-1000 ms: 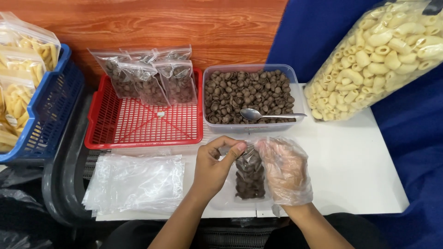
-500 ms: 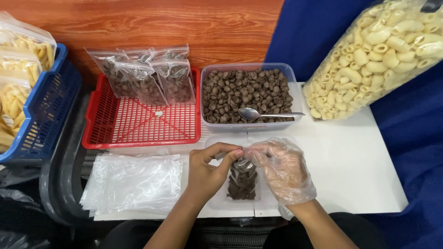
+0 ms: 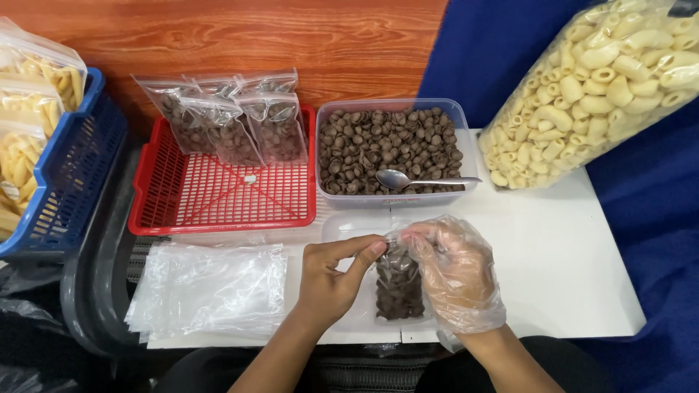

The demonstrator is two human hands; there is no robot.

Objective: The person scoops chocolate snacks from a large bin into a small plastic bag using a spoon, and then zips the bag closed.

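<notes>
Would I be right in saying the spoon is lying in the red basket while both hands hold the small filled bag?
Not quite: the head view shows the spoon lying in the clear tub of brown pieces, not the red basket. Both the left hand and right hand do hold the small bag.

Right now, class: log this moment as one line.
left hand: pinches small bag of brown snacks top | right hand: gloved, grips bag | spoon: in clear tub

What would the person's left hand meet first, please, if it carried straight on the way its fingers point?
The left hand points right, at the small bag of brown pieces it already pinches; just beyond is the gloved right hand.
</notes>
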